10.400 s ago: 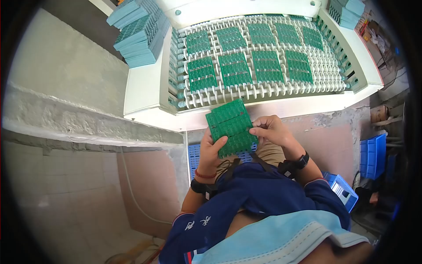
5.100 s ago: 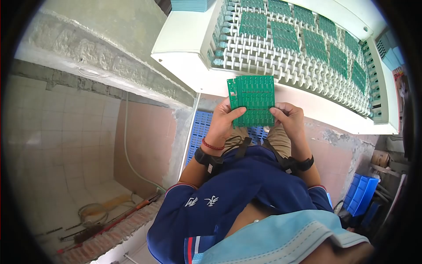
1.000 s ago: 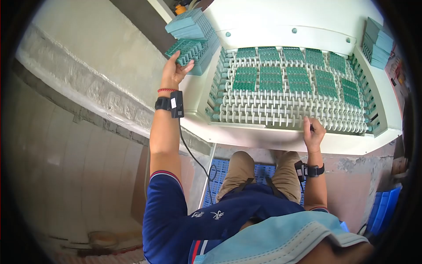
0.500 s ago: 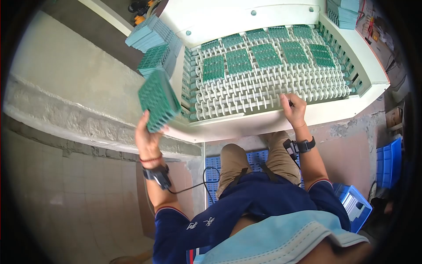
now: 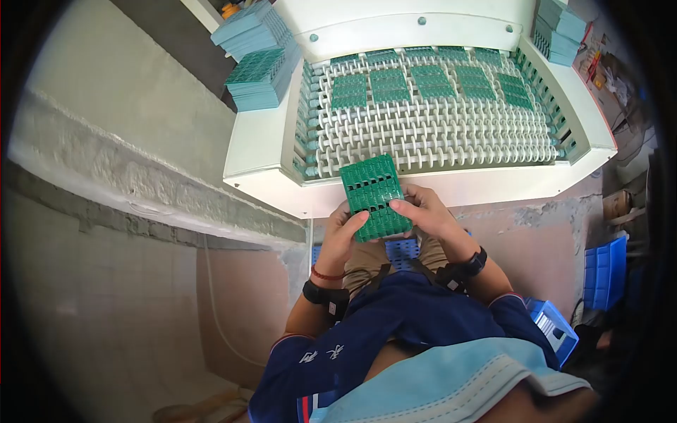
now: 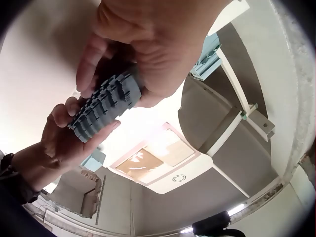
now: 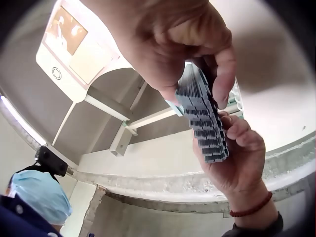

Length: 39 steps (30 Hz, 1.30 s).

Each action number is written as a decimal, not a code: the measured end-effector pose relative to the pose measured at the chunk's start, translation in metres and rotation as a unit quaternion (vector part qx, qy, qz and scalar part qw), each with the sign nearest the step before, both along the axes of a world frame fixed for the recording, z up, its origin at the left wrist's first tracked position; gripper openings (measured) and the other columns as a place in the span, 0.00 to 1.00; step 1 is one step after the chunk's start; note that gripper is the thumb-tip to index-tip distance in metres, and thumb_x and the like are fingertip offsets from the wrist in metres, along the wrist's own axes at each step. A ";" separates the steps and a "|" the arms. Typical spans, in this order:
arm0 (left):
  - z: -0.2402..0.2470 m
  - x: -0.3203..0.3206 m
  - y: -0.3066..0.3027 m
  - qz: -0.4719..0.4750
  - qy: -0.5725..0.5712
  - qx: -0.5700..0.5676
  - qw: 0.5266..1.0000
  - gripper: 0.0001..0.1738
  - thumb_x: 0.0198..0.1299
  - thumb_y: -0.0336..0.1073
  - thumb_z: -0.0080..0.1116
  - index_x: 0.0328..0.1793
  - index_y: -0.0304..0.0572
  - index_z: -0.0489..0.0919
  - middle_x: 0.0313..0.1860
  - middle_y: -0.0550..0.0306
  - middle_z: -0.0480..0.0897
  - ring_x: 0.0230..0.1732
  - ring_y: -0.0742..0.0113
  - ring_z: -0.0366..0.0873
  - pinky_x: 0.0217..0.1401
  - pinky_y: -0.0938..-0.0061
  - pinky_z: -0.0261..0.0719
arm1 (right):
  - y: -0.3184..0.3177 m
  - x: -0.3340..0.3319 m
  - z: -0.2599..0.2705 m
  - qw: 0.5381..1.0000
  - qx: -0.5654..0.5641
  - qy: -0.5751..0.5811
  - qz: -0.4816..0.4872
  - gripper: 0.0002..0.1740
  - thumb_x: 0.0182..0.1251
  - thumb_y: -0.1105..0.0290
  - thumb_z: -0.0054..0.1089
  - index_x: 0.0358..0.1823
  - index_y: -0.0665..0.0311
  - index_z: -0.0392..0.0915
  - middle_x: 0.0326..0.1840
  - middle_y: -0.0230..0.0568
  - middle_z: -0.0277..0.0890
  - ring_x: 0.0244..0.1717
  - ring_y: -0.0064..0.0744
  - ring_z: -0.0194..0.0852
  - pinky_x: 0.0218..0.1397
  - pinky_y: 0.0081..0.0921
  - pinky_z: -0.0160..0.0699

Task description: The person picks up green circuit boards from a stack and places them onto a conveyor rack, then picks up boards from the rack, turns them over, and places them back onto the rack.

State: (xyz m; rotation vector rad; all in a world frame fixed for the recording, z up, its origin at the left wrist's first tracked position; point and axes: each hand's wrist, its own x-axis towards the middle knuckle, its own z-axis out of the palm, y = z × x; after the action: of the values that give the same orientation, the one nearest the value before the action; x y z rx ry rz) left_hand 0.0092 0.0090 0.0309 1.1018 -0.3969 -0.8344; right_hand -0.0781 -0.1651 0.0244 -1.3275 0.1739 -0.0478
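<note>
A thick stack of green circuit boards (image 5: 372,189) is held in front of the body, just before the machine's front edge in the head view. My left hand (image 5: 343,234) grips its left lower side, thumb lying on the top board. On the other side my right hand (image 5: 431,214) holds the stack too, its thumb over the board face. Both wrist views show the stack edge-on: many thin layers (image 6: 106,106) between the two hands in the left wrist view. In the right wrist view, the layers (image 7: 205,126) fan slightly apart near my right thumb.
White roller conveyor (image 5: 430,134) ahead carries rows of green boards (image 5: 390,85) toward its rear. More board stacks (image 5: 257,81) stand on its left side, others (image 5: 560,32) at right. Blue crates (image 5: 605,271) sit at right; a concrete ledge (image 5: 141,194) runs along the left.
My left hand has brought the stack from the pile on the machine's left side to the front of the body. My right hand has left the conveyor's front edge and now holds it too.
</note>
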 end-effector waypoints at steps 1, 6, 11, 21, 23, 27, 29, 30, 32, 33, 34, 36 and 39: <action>-0.004 -0.001 -0.001 0.003 0.002 -0.002 1.000 0.21 0.58 0.36 0.53 0.54 0.30 0.68 0.43 0.51 0.78 0.38 0.65 0.78 0.36 0.73 0.80 | 0.002 0.001 -0.004 0.999 0.014 -0.026 -0.028 0.23 0.60 0.60 0.58 0.47 0.73 0.69 0.30 0.39 0.77 0.25 0.20 0.74 0.19 0.16 0.74; -0.030 -0.004 0.003 -0.023 0.136 -0.126 0.982 0.27 0.59 0.36 0.47 0.63 0.29 0.59 0.57 0.45 0.70 0.57 0.58 0.70 0.60 0.64 0.67 | 0.012 0.005 -0.017 0.999 0.006 -0.034 -0.037 0.23 0.60 0.61 0.58 0.47 0.74 0.69 0.30 0.38 0.76 0.25 0.18 0.73 0.19 0.15 0.73; -0.027 -0.005 0.008 -0.029 0.184 -0.200 0.962 0.28 0.57 0.34 0.44 0.63 0.28 0.58 0.58 0.42 0.68 0.57 0.54 0.69 0.59 0.62 0.69 | 0.015 0.005 0.000 1.000 -0.028 0.006 0.007 0.24 0.59 0.60 0.59 0.46 0.75 0.70 0.29 0.40 0.77 0.24 0.20 0.73 0.22 0.17 0.73; -0.025 -0.003 0.020 0.033 0.183 -0.149 0.971 0.22 0.57 0.29 0.43 0.59 0.27 0.64 0.52 0.43 0.73 0.51 0.55 0.74 0.54 0.66 0.73 | 0.004 0.004 0.007 0.981 -0.171 0.089 0.004 0.15 0.56 0.63 0.62 0.33 0.71 0.76 0.18 0.34 0.74 0.18 0.18 0.71 0.18 0.15 0.69; -0.030 -0.001 0.022 0.046 0.166 -0.139 0.975 0.22 0.58 0.29 0.43 0.59 0.27 0.64 0.52 0.43 0.73 0.50 0.56 0.75 0.53 0.67 0.74 | 0.004 0.007 0.007 0.985 -0.118 0.118 0.041 0.14 0.57 0.63 0.62 0.31 0.70 0.77 0.18 0.34 0.74 0.17 0.17 0.70 0.18 0.13 0.68; -0.031 -0.001 0.027 0.079 0.178 -0.156 0.968 0.20 0.61 0.30 0.45 0.58 0.28 0.64 0.51 0.45 0.74 0.49 0.59 0.75 0.51 0.68 0.75 | 0.003 0.010 0.008 0.990 -0.096 0.100 0.011 0.12 0.58 0.64 0.61 0.29 0.68 0.77 0.17 0.31 0.72 0.16 0.14 0.68 0.16 0.12 0.66; -0.029 0.000 0.033 0.083 0.193 -0.165 0.964 0.20 0.61 0.30 0.45 0.58 0.28 0.64 0.51 0.45 0.74 0.50 0.59 0.75 0.51 0.68 0.75 | -0.001 0.013 0.006 0.992 -0.084 0.093 0.006 0.12 0.58 0.64 0.60 0.29 0.68 0.77 0.17 0.30 0.72 0.16 0.14 0.68 0.16 0.11 0.66; -0.028 0.001 0.035 0.085 0.208 -0.173 0.959 0.20 0.61 0.30 0.45 0.58 0.28 0.64 0.51 0.45 0.74 0.50 0.59 0.75 0.51 0.68 0.75 | -0.002 0.016 0.001 0.993 -0.079 0.088 -0.015 0.12 0.58 0.64 0.60 0.28 0.67 0.76 0.17 0.29 0.72 0.16 0.13 0.67 0.17 0.10 0.65; -0.031 0.001 0.037 0.088 0.212 -0.177 0.957 0.20 0.61 0.30 0.45 0.58 0.28 0.64 0.51 0.45 0.74 0.50 0.59 0.75 0.51 0.68 0.75 | -0.002 0.021 -0.001 0.993 -0.076 0.083 -0.033 0.11 0.59 0.65 0.60 0.27 0.67 0.75 0.17 0.29 0.72 0.15 0.12 0.67 0.17 0.09 0.64; -0.033 0.001 0.038 0.091 0.214 -0.181 0.955 0.20 0.61 0.29 0.45 0.58 0.28 0.64 0.51 0.45 0.74 0.50 0.60 0.75 0.51 0.68 0.75 | 0.000 0.024 -0.001 0.992 -0.090 0.084 -0.022 0.11 0.59 0.65 0.60 0.27 0.67 0.76 0.17 0.28 0.71 0.16 0.12 0.67 0.17 0.09 0.64; -0.035 0.002 0.040 0.094 0.214 -0.182 0.955 0.20 0.61 0.29 0.45 0.58 0.28 0.64 0.51 0.45 0.74 0.50 0.60 0.75 0.51 0.68 0.75 | 0.003 0.026 -0.001 0.991 -0.103 0.084 -0.011 0.11 0.59 0.65 0.60 0.27 0.66 0.76 0.17 0.28 0.71 0.16 0.12 0.67 0.17 0.08 0.64; -0.037 0.004 0.043 0.085 0.199 -0.168 0.962 0.19 0.61 0.29 0.45 0.57 0.28 0.65 0.50 0.45 0.74 0.49 0.59 0.75 0.50 0.68 0.76 | 0.012 0.029 0.004 0.990 -0.120 0.074 0.015 0.11 0.59 0.65 0.59 0.28 0.67 0.76 0.17 0.28 0.71 0.17 0.12 0.67 0.17 0.10 0.64; -0.032 0.002 0.043 0.091 0.191 -0.153 0.965 0.18 0.60 0.28 0.46 0.56 0.28 0.67 0.49 0.45 0.75 0.48 0.59 0.76 0.50 0.67 0.76 | 0.017 0.032 0.002 0.985 -0.166 0.028 0.030 0.10 0.59 0.66 0.59 0.29 0.67 0.77 0.17 0.28 0.70 0.17 0.12 0.66 0.17 0.11 0.63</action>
State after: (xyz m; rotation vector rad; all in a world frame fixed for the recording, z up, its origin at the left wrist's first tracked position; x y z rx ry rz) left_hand 0.0116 0.0522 -0.0009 0.6585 -0.0929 -0.7707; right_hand -0.0461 -0.1484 0.0264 -1.6674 0.1778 0.0127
